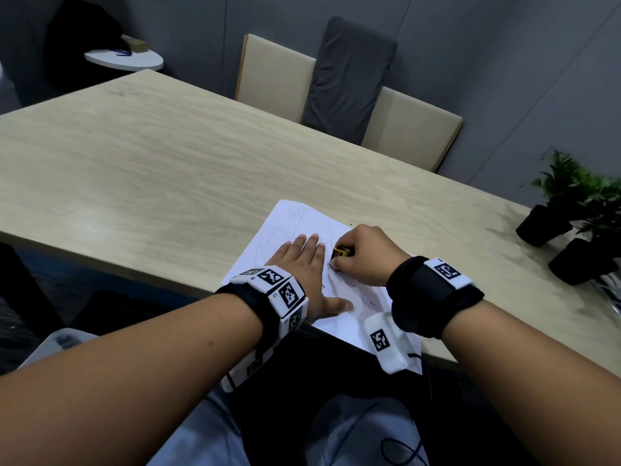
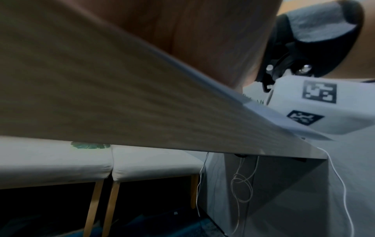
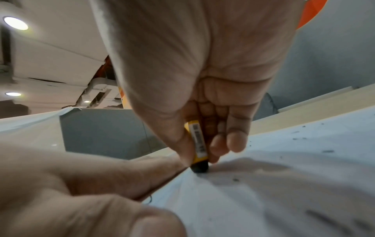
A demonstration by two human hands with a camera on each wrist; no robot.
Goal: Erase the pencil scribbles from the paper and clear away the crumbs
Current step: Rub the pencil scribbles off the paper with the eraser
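The landmark here is the white sheet of paper, which lies at the near edge of the pale wood-grain table with one corner hanging over that edge toward the person.

Nearest on the sheet, the left hand lies flat with fingers straight and spread, pressing the paper down and holding nothing. Just beside it, toward the sheet's right side, the right hand pinches a small eraser in a yellow sleeve with a dark tip between thumb and curled fingers, the tip touching the paper right next to the left hand's fingers.

Dark eraser crumbs are scattered on the sheet to the right of the eraser. Faint grey pencil scribbles still cover the far half of the paper, beyond both hands, so the erasing looks only partly done.

The risks seem plain. The eraser works very close to the pinning fingers, and the sheet bulges slightly there in the right wrist view; a hard stroke could crease or tear it. The overhanging corner is unsupported, so rubbing near it could fold it. Loose crumbs may smear graphite if dragged under the palm.

Beyond the paper stand beige chairs, and far to its right two green potted plants.
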